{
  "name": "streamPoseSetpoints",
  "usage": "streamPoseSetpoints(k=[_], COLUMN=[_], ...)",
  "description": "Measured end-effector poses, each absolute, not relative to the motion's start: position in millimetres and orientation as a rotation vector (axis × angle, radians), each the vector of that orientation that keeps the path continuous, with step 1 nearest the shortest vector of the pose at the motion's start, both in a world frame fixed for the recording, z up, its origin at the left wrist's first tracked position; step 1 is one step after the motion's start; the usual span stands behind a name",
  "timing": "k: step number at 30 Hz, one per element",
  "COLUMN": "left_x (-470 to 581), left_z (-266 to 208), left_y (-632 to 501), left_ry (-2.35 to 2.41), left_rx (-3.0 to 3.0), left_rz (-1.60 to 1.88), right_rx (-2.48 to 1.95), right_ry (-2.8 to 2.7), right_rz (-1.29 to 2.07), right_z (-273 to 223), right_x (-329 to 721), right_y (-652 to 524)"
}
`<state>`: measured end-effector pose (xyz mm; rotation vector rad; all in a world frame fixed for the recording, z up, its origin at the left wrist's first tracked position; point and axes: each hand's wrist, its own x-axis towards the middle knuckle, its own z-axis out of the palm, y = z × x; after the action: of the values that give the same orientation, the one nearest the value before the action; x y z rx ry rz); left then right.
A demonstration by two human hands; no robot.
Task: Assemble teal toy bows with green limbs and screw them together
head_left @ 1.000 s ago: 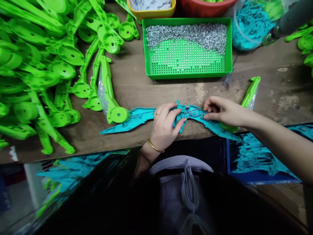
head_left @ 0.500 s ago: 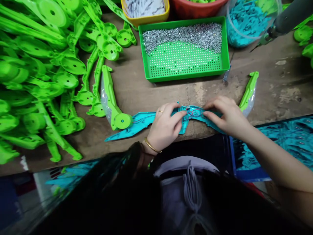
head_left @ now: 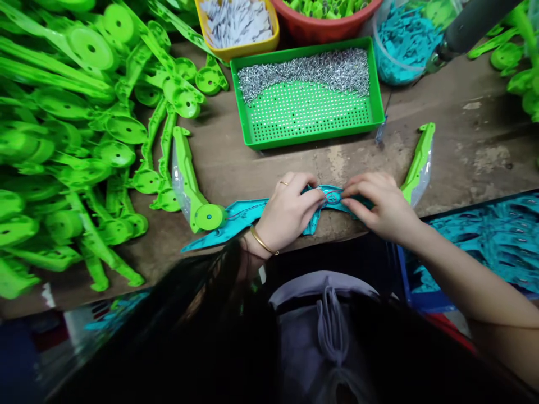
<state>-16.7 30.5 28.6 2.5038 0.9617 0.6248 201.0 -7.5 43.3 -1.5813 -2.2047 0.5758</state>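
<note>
Blue shell (head_left: 246, 216) on desk (head_left: 273, 168), near edge; left hand (head_left: 287, 206) clamped on it, right hand (head_left: 377, 203) fingers: can't tell. Tugging could unseat wire (head_left: 327, 194).

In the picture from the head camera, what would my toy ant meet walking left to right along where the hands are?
Heap of green parts → green arm with a round end → left hand → middle of the blue piece → right hand.
</note>
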Motion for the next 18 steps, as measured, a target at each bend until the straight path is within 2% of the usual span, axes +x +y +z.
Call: streamPoseSetpoints(k=[12, 18], left_x=[5.3, 3.9], left_z=[19.0, 19.0], left_y=[22.0, 16.7], left_ry=[1.070, 1.154], left_rx=[2.572, 2.470], left_rz=[0.598, 0.669], right_rx=[-1.675, -1.651], right_ry=[-2.310, -2.294], right_rz=[0.378, 0.408], right_z=[31.4, 36.5], right_x=[193.4, 197.5], right_y=[-9.8, -11.3])
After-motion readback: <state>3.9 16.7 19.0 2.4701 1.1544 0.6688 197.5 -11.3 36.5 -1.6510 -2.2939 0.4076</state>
